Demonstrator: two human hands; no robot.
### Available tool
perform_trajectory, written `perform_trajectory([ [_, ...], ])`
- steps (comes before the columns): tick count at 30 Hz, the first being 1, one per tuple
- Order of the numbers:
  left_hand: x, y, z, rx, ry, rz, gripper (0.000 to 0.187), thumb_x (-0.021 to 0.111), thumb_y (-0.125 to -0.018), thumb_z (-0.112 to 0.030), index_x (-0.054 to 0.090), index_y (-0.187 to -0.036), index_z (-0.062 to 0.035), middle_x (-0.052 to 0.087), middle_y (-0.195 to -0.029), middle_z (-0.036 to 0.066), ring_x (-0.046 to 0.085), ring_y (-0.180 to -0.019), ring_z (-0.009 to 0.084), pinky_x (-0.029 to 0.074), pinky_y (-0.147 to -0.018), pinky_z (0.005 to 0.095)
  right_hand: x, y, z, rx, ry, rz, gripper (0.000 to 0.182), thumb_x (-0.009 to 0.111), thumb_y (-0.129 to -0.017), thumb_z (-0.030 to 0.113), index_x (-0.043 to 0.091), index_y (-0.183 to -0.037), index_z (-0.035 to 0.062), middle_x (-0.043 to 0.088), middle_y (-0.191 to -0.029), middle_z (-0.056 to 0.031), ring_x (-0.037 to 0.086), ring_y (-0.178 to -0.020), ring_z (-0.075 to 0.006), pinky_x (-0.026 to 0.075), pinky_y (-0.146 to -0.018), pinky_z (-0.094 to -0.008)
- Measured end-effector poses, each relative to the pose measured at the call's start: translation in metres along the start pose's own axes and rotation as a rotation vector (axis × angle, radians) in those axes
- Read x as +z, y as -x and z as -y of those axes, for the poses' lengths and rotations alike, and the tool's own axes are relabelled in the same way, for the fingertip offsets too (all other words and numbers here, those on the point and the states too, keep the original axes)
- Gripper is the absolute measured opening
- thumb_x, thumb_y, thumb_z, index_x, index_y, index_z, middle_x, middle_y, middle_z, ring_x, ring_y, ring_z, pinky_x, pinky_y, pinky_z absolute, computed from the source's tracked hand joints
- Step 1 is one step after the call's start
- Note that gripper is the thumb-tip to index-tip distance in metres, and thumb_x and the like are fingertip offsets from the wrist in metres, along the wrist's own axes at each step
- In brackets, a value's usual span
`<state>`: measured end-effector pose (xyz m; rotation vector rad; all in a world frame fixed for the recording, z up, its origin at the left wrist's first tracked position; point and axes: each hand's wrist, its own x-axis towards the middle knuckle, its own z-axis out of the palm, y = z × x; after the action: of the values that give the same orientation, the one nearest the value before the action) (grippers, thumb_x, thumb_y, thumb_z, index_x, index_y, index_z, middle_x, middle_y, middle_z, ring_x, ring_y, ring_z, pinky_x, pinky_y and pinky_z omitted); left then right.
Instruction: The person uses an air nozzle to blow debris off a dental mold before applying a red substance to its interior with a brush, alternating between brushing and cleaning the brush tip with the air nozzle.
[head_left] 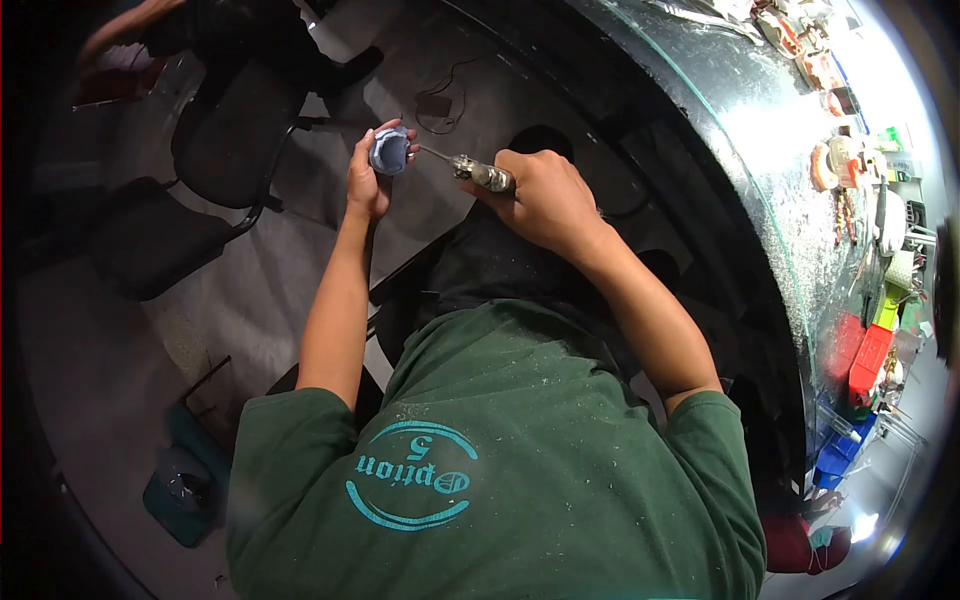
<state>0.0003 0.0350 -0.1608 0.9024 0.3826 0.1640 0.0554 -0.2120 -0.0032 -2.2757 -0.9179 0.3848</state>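
My left hand (pixel 371 178) is closed around a blue-grey and white dental cast (pixel 391 152), held up in front of me over the floor. My right hand (pixel 548 200) grips a metal air blow gun (pixel 483 174) by its body. The gun's thin nozzle points left at the cast, and its tip ends close to the cast's right side. My right palm and fingers hide most of the gun's handle.
A glass-topped bench (pixel 735 110) curves along my right side, dusted with white specks. Dental models (pixel 843 162), a red bin (pixel 872 362) and a blue bin (pixel 838 458) stand along it. A black chair (pixel 225 135) is at left, with a person (pixel 235 35) beyond it.
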Motion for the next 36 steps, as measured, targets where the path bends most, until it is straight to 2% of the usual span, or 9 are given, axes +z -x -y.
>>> perform_trajectory([
  [5,0.005,0.000,-0.002,-0.055,0.225,-0.096,0.050,0.034,-0.097,-0.039,0.048,-0.124,0.0006,0.061,-0.111,0.021,0.062,-0.090,0.0285,0.052,-0.076,0.0341,-0.001,0.006,0.007,-0.074,-0.027,0.117,0.039,0.067,-0.081,0.038,0.058,-0.068,0.0022,0.060,-0.061,-0.0184,0.061,-0.063,-0.0391,0.047,-0.057,-0.0457],
  [8,0.011,0.001,-0.005,-0.110,0.356,-0.120,0.050,0.035,-0.097,-0.039,0.047,-0.125,0.0011,0.059,-0.114,0.022,0.061,-0.090,0.0302,0.051,-0.076,0.0346,0.008,0.007,0.000,-0.060,-0.028,-0.025,0.042,0.069,-0.081,0.038,0.054,-0.064,0.0028,0.055,-0.057,-0.0164,0.055,-0.057,-0.0385,0.041,-0.051,-0.0437],
  [11,-0.001,-0.002,0.001,-0.154,0.431,-0.008,0.050,0.036,-0.097,-0.039,0.047,-0.125,0.0013,0.057,-0.118,0.022,0.059,-0.092,0.0317,0.051,-0.077,0.0352,0.005,0.008,0.001,-0.027,0.018,0.050,0.042,0.069,-0.081,0.038,0.055,-0.064,0.0027,0.055,-0.057,-0.0163,0.056,-0.057,-0.0385,0.042,-0.051,-0.0436],
  [14,0.001,-0.003,0.002,-0.163,0.538,0.003,0.048,0.036,-0.097,-0.038,0.046,-0.124,0.0007,0.056,-0.119,0.023,0.058,-0.093,0.0314,0.050,-0.077,0.0368,0.012,0.008,-0.006,-0.058,0.024,-0.017,0.042,0.069,-0.081,0.038,0.055,-0.064,0.0024,0.056,-0.057,-0.0163,0.056,-0.057,-0.0383,0.042,-0.051,-0.0437],
  [26,0.011,0.000,0.003,-0.185,0.418,-0.018,0.045,0.035,-0.098,-0.038,0.047,-0.125,-0.0037,0.060,-0.114,0.018,0.060,-0.091,0.0299,0.049,-0.075,0.0389,0.009,0.010,0.001,-0.048,-0.018,-0.050,0.040,0.070,-0.080,0.037,0.055,-0.064,0.0025,0.054,-0.056,-0.0164,0.056,-0.056,-0.0379,0.042,-0.051,-0.0433],
  [29,0.019,0.004,0.004,-0.160,0.250,-0.087,0.044,0.036,-0.098,-0.038,0.050,-0.124,-0.0053,0.062,-0.111,0.014,0.061,-0.087,0.0240,0.051,-0.069,0.0340,0.011,0.011,0.004,-0.156,-0.091,-0.019,0.040,0.070,-0.080,0.036,0.055,-0.065,0.0025,0.053,-0.055,-0.0160,0.055,-0.055,-0.0376,0.041,-0.050,-0.0427],
  [32,0.014,-0.001,0.011,-0.008,0.064,-0.121,0.042,0.037,-0.098,-0.037,0.052,-0.122,-0.0064,0.063,-0.107,0.010,0.062,-0.083,0.0173,0.050,-0.063,0.0281,0.001,0.007,0.010,-0.050,-0.082,-0.004,0.035,0.068,-0.079,0.034,0.059,-0.070,0.0023,0.061,-0.064,-0.0181,0.061,-0.064,-0.0390,0.047,-0.059,-0.0458],
  [33,0.020,0.000,0.010,0.058,-0.031,-0.170,0.041,0.039,-0.098,-0.037,0.054,-0.122,-0.0076,0.064,-0.105,0.008,0.062,-0.082,0.0133,0.049,-0.061,0.0244,0.003,0.006,0.007,-0.060,-0.071,-0.028,0.036,0.069,-0.080,0.034,0.058,-0.068,0.0023,0.058,-0.060,-0.0172,0.058,-0.060,-0.0383,0.044,-0.055,-0.0443],
  [36,0.019,0.007,-0.005,0.085,-0.222,-0.122,0.043,0.037,-0.098,-0.039,0.053,-0.124,-0.0084,0.063,-0.107,0.009,0.061,-0.082,0.0123,0.048,-0.061,0.0236,0.006,0.006,-0.001,-0.102,-0.096,-0.088,0.038,0.071,-0.080,0.033,0.055,-0.065,0.0025,0.052,-0.054,-0.0154,0.052,-0.052,-0.0368,0.039,-0.048,-0.0410],
])
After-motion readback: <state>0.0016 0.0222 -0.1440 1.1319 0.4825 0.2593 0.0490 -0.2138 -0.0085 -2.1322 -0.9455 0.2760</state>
